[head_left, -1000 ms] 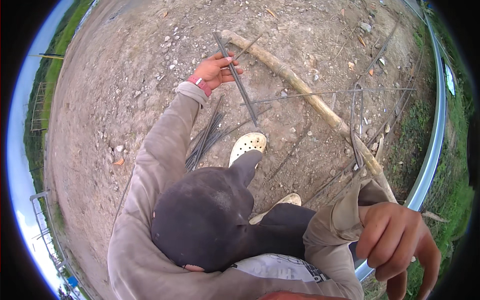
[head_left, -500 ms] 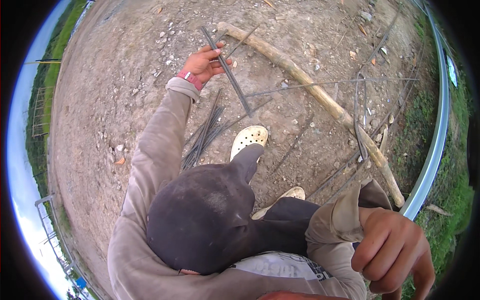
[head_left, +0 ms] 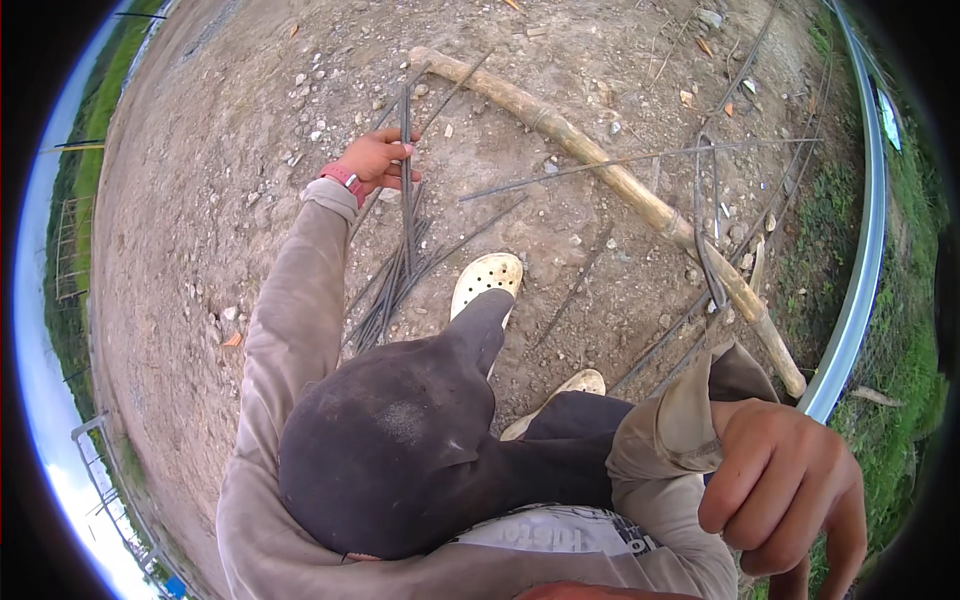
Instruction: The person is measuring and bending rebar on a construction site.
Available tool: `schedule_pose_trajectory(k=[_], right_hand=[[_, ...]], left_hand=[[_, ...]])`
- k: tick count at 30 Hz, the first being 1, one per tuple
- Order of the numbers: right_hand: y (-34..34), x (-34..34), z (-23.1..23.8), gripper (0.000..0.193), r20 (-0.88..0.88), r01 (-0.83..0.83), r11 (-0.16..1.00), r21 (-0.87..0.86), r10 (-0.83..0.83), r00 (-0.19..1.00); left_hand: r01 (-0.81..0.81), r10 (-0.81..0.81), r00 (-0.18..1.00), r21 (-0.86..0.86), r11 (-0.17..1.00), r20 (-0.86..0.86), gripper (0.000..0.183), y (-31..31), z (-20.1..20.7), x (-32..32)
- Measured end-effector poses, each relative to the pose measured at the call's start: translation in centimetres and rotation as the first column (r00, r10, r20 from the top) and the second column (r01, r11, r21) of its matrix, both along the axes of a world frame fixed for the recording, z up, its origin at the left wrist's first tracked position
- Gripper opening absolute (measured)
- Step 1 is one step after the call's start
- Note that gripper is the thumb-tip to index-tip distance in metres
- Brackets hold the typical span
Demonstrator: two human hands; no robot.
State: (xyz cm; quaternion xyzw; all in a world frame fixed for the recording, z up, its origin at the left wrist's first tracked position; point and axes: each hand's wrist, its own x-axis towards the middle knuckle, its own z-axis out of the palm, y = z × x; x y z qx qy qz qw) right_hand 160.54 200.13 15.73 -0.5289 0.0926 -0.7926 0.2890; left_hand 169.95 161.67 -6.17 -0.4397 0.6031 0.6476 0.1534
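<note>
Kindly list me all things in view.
Held rods: count unclear, grey, upper left
Rod pile: several, grey, left of centre
Pole: one, tan, upper centre to right
Long rod: one, grey, across pole
Bent rods: some, grey, right
Stones: many, pale, scattered
Rail: one, silver, right edge
Grass: patches, green, far right
Shoes: two, cream, centre
Trousers: one pair, dark, lower centre
Sleeves: two, beige, left and right
Left hand: one, bare, on held rods
Right hand: one, bare, lower right
</note>
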Motion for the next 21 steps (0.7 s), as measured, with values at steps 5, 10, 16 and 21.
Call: schedule_pose_trajectory(k=[5, 10, 16, 21], right_hand=[[3.2, -5.6, -0.3, 0.044, -0.278, 0.420, 0.879, 0.225, -0.355, 0.893], [3.9, -12.4, -5.8, 0.029, -0.950, 0.898, -0.313, 0.309, -0.069, 0.303], [13.7, -10.1, -19.8, 0.041, -0.753, 0.786, -0.522, 0.330, 0.356, 0.553], [11.1, -10.8, -24.3, 0.051, -0.662, 0.764, -0.581, 0.282, 0.458, 0.593]], left_hand=[[0.862, -0.659, 0.496, -0.412, 0.295, 0.565, 0.037, -6.3, -4.6, 2.9], [0.619, -0.431, 0.785, -0.520, 0.589, 0.446, 0.028, -1.4, 1.7, -1.2], [0.491, -0.789, 0.613, -0.807, 0.328, 0.052, 0.028, 9.7, -1.3, -9.4], [0.574, -0.772, 0.590, -0.795, 0.196, 0.236, 0.021, 17.2, -4.8, -12.7]])
